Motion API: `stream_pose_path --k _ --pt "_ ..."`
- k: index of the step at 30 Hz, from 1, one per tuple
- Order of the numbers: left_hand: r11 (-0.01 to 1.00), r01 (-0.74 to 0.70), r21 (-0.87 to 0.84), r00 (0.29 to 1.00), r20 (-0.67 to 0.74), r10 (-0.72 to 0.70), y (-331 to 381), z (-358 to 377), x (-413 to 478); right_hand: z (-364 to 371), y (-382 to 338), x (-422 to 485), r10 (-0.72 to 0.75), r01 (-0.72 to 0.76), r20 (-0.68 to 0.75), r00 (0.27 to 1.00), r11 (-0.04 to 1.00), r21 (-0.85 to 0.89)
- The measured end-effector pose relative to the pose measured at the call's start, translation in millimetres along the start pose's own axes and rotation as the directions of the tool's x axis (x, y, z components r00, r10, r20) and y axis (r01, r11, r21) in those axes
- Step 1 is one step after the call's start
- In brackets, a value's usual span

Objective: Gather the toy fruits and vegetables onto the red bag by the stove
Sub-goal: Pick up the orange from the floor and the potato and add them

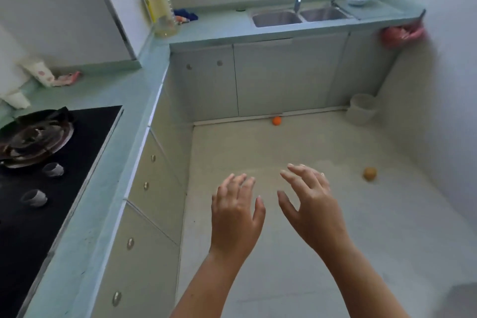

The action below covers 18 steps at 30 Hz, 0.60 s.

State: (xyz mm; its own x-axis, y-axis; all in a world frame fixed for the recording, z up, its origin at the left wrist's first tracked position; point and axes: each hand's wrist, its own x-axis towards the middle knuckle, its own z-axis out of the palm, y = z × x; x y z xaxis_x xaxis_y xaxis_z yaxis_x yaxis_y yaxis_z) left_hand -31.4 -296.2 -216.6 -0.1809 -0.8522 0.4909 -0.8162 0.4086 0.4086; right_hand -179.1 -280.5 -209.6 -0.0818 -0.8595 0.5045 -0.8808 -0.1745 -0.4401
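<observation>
Reaching out over floor, left hand and right hand spread, fingers apart, holding nothing, likely readying to collect. Orange toy at 12 o'clock against cabinet base; brown toy at 2 o'clock. Stove at 9 o'clock; red bag beside it not seen.

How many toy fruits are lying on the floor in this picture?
2. An orange toy fruit lies against the base of the cabinets under the sink. A yellow-brown toy fruit lies on open floor, right of the right hand. Others may lie outside the view.
</observation>
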Motion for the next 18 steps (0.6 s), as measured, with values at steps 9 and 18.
stream_pose_path --k 9,18 --pt "0.986 -0.129 -0.101 0.988 0.066 0.136 21 77 57 -4 82 23 0.175 -0.18 -0.067 0.982 0.982 -0.063" --pt "0.959 -0.199 -0.202 0.967 0.117 0.226 4 175 168 31 155 109 0.281 -0.289 -0.066 0.957 0.942 -0.169"
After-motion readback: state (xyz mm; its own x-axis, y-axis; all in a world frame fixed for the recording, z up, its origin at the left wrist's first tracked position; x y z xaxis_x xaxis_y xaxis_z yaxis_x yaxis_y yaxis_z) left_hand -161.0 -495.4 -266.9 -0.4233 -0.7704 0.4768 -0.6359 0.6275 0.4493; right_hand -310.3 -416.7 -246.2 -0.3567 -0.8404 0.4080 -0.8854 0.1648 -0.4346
